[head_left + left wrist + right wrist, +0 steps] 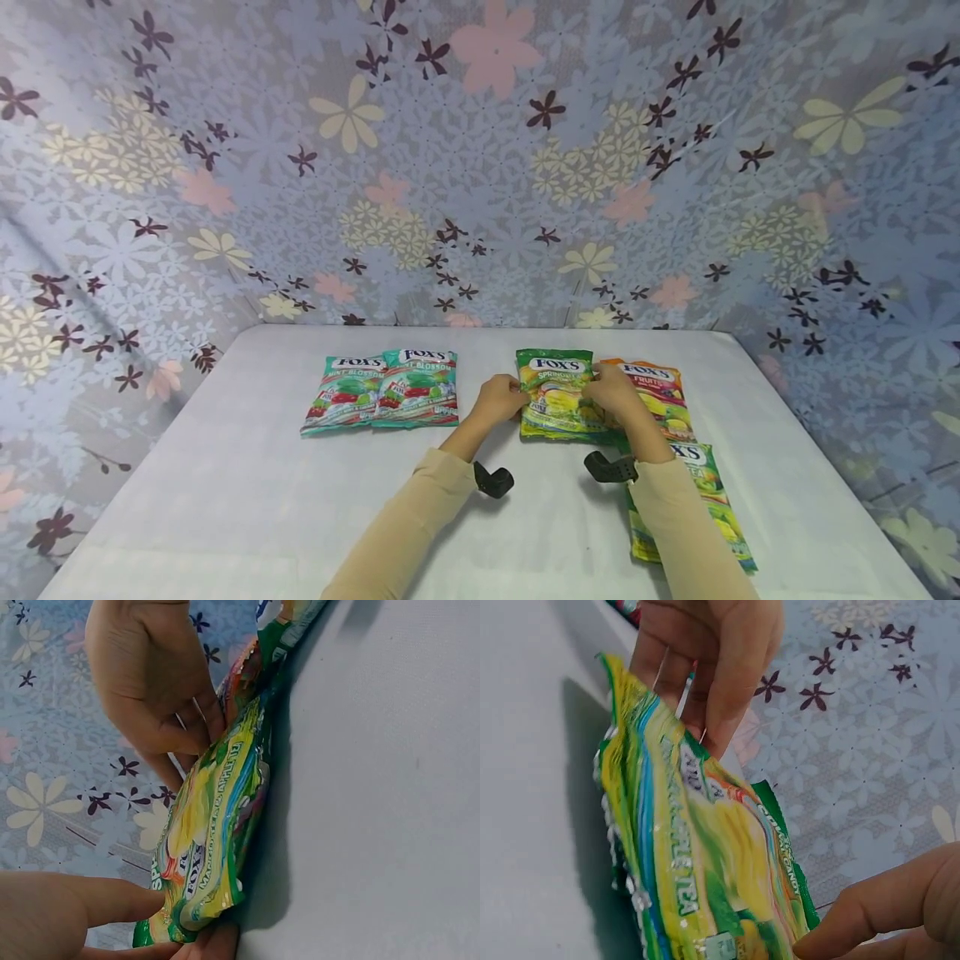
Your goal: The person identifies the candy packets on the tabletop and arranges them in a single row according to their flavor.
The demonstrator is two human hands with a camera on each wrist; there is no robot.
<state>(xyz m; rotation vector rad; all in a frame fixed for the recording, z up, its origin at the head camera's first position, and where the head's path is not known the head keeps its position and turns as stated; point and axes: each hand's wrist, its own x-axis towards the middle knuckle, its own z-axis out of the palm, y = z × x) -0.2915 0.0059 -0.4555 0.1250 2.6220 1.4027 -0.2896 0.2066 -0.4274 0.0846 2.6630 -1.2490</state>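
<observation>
A green and yellow Fox's candy bag (558, 398) stands tilted between my two hands, its lower part close to the white table. My left hand (501, 400) pinches its left edge; in the left wrist view the thumb of that left hand (52, 911) lies on the front and fingers show beneath. On the opposite edge, my right hand (615, 392) pinches the same bag (697, 847), with its fingertips partly hidden. An orange Fox's fruits bag (663, 400) lies just right of it, partly behind my right hand.
Two teal Mint Blossom bags (345, 396) overlap on the left of the white table (225, 500). Another green and yellow Fox's bag (720, 500) lies at the right front, partly under my right forearm. A flowered cloth (480, 167) rises behind the table.
</observation>
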